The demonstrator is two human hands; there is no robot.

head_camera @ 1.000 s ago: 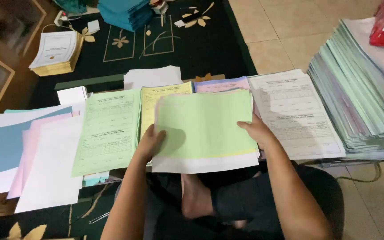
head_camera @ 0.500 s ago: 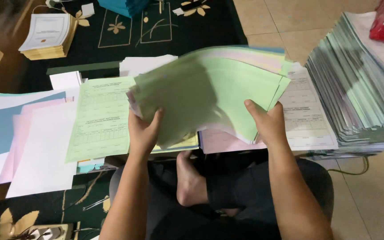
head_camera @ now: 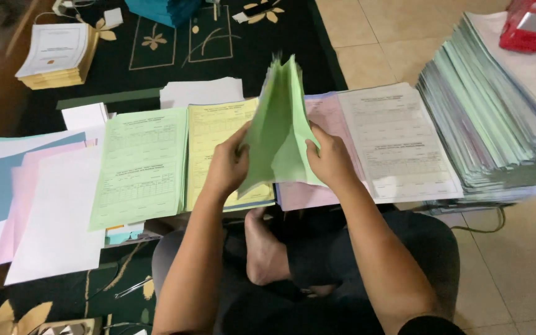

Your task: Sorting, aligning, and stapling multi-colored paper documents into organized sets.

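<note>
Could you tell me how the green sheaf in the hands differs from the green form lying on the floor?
The green sheaf stands upright on edge, held by the left hand and right hand; the green form lies flat, untouched. The sheaf shows blank sides, the form printed tables. Both are pale green paper.

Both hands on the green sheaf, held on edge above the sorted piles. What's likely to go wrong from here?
1. The green sheaf stands upright, pinched only at its lower edges by the left hand and right hand; sheets may fan out or slip.
2. Dropped sheets could land on the yellow form pile or pink pile below, mixing colours.
</note>
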